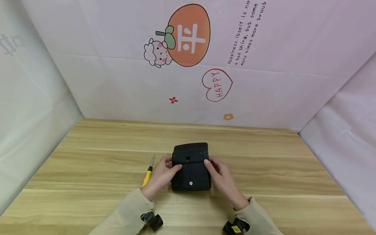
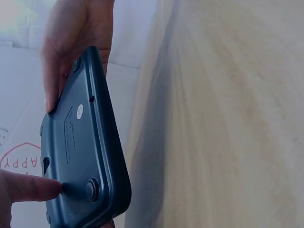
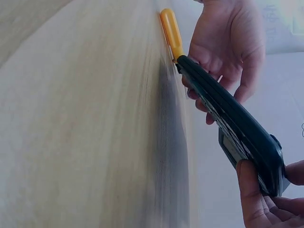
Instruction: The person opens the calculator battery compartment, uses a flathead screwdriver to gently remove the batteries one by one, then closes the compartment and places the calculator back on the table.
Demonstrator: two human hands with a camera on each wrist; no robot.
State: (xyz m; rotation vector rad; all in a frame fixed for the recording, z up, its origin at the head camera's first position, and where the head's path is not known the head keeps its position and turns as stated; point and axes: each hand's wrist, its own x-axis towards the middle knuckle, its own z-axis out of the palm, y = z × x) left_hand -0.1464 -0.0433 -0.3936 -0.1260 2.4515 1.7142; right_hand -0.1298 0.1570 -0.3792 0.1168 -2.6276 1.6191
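Both hands hold a black calculator [image 1: 191,172] above the table, its back turned up toward the head view. My left hand [image 1: 162,172] grips the left edge, thumb on the back and fingers beneath. On the opposite edge my right hand [image 1: 224,180] grips it the same way. A small round white sticker [image 2: 80,111], printed lines and round rubber feet show on its back in the left wrist view. Below, the right wrist view catches part of the key side and the display frame [image 3: 230,145], seen edge-on.
A screwdriver [image 1: 148,174] with a yellow handle and black collar lies on the wooden table [image 1: 88,169], just left of my left hand, which partly hides it. White printed cloth [image 1: 117,85] hangs behind the table, and more cloth stands at both sides.
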